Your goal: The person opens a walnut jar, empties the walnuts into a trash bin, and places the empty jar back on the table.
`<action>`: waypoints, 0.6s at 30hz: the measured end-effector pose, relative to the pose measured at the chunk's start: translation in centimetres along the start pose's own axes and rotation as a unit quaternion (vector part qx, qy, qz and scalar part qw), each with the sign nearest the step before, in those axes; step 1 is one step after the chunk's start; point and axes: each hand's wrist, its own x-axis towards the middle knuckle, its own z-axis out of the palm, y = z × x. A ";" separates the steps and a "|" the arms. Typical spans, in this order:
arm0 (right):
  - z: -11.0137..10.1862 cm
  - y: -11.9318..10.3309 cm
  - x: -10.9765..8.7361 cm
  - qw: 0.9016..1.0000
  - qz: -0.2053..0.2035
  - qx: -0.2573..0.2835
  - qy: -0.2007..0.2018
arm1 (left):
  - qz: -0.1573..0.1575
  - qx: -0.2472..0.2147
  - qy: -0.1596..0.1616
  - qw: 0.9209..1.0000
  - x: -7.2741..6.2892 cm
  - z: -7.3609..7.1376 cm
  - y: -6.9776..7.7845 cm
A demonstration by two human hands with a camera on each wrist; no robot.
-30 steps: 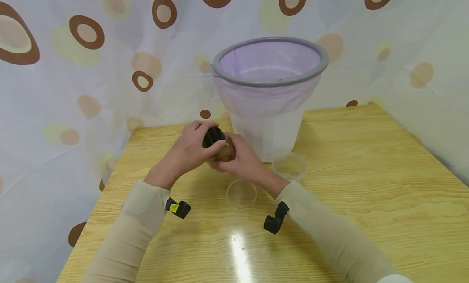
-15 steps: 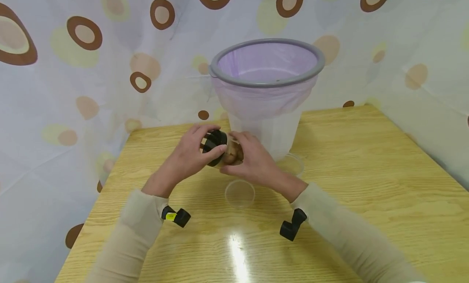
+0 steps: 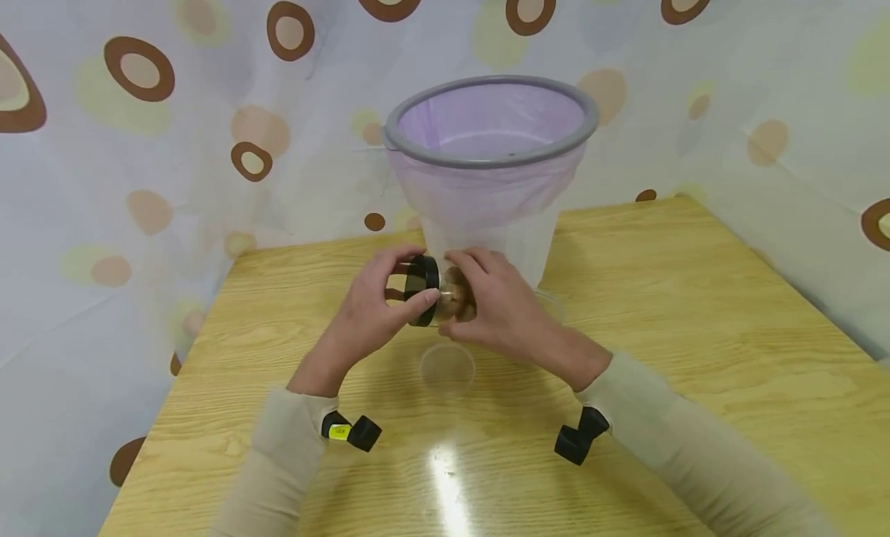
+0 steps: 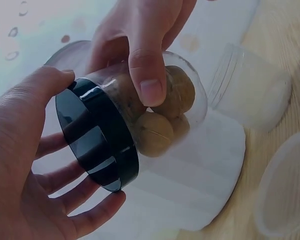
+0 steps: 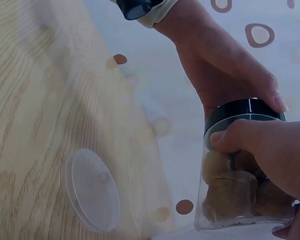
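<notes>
A clear jar with a black lid is held tilted on its side above the table. Brown, round walnuts show through its wall. My left hand grips the lid, thumb on one side and fingers spread round the other. From the opposite end my right hand holds the jar's body, its thumb pressed along the wall. The lid sits on the jar's mouth. Part of the jar is hidden behind my right fingers.
A clear round lid lies on the wooden table just below the hands. Behind my right hand stands a clear container, mostly hidden in the head view. A large bin with a purple liner rises at the back.
The jar has turned so its lid faces left and more of its body shows. My right hand has shifted right along with it. Both hands keep their hold.
</notes>
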 end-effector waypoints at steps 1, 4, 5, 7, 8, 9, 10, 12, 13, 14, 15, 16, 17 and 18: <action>-0.1 0.1 -0.2 1.000 -0.005 -0.013 0.001 | -0.002 -0.012 0.002 1.000 -0.1 0.3 -0.1; -0.6 0.2 -0.6 0.998 -0.020 -0.055 0.004 | -0.013 -0.043 0.004 0.999 -0.3 1.1 -0.3; -0.7 0.3 -0.8 0.997 -0.027 -0.067 0.007 | -0.017 -0.053 0.005 0.998 -0.4 1.4 -0.4; -0.9 0.4 -1.0 0.995 -0.040 -0.092 0.012 | -0.027 -0.073 0.003 0.997 -0.5 1.9 -0.5; -1.0 0.4 -1.1 0.993 -0.048 -0.104 0.014 | -0.031 -0.083 0.001 0.996 -0.6 2.1 -0.6; -1.1 0.5 -1.2 0.992 -0.054 -0.116 0.016 | -0.035 -0.093 0.000 0.995 -0.7 2.3 -0.6; -1.2 0.6 -1.3 0.990 -0.061 -0.127 0.019 | -0.040 -0.102 -0.002 0.994 -0.7 2.5 -0.7; -1.3 0.7 -1.4 0.986 -0.074 -0.149 0.024 | -0.047 -0.124 -0.003 0.991 -0.8 2.9 -0.7; -1.4 0.7 -1.5 0.984 -0.080 -0.159 0.027 | -0.050 -0.133 -0.003 0.990 -0.8 3.1 -0.8; -1.5 0.7 -1.6 0.981 -0.086 -0.169 0.029 | -0.051 -0.142 -0.002 0.989 -0.8 3.3 -0.8; -1.6 0.8 -1.6 0.979 -0.091 -0.177 0.031 | -0.052 -0.151 0.001 0.987 -0.8 3.5 -0.8; -1.6 0.8 -1.7 0.978 -0.095 -0.185 0.032 | -0.051 -0.158 0.004 0.986 -0.8 3.7 -0.9; -1.7 0.8 -1.8 0.976 -0.098 -0.192 0.032 | -0.050 -0.163 0.008 0.985 -0.8 3.8 -0.9; -1.7 0.8 -1.8 0.974 -0.099 -0.199 0.031 | -0.051 -0.167 0.013 0.985 -0.7 4.0 -0.9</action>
